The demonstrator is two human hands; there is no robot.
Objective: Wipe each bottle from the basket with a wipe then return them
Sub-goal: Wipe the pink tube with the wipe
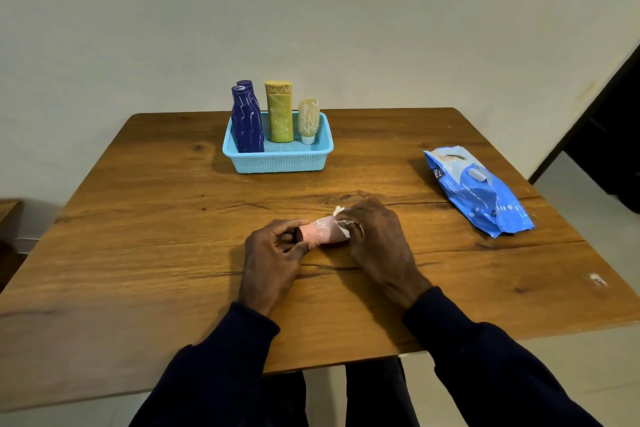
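Observation:
A small pink bottle [320, 230] with white scribbles lies sideways just above the table's middle. My left hand [277, 253] grips its dark cap end. My right hand [377, 236] presses a white wipe [343, 220] around the other end, covering that part of the bottle. At the back stands a light blue basket [280, 161]. In it are two dark blue bottles [246, 121] on the left, a tall yellow bottle [280, 111] in the middle and a small cream bottle [308, 120], cap down, on the right. All carry white scribble marks.
A blue pack of wet wipes [479, 189] lies at the right side of the wooden table [138, 236]. A pale wall rises behind the table. A dark doorway sits at the far right, and my knees show under the near edge.

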